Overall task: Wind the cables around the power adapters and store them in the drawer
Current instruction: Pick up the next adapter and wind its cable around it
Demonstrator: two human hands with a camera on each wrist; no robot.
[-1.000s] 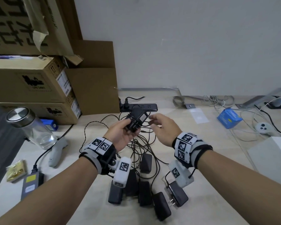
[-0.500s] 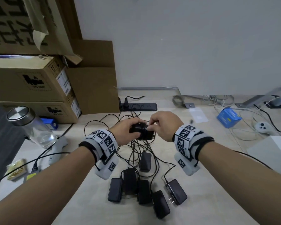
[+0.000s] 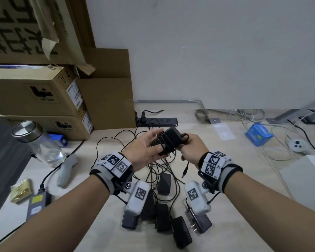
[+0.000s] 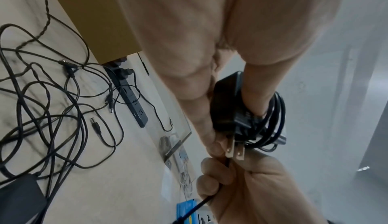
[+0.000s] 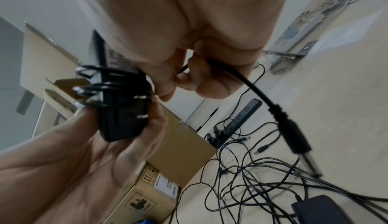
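My left hand (image 3: 149,148) grips a black power adapter (image 3: 171,139) above the table, with several turns of its thin cable around the body (image 4: 277,111). Its two plug prongs (image 4: 235,149) point toward me. My right hand (image 3: 191,146) pinches the free end of that cable (image 5: 241,76), and the barrel plug (image 3: 184,172) dangles below the fist. Several more black adapters (image 3: 164,217) lie in a row on the table under my wrists, their loose cables (image 3: 153,166) tangled behind them. No drawer is in view.
Stacked cardboard boxes (image 3: 36,95) stand at the back left, with a black power strip (image 3: 162,121) beside them. A glass jar with a metal lid (image 3: 38,142) and a grey handset (image 3: 65,170) sit at the left. A blue box (image 3: 258,133) and white cables lie at the right.
Both hands have lifted and turned the adapter; more cable is wrapped round it, and my right hand now holds only the short end with the barrel plug hanging.
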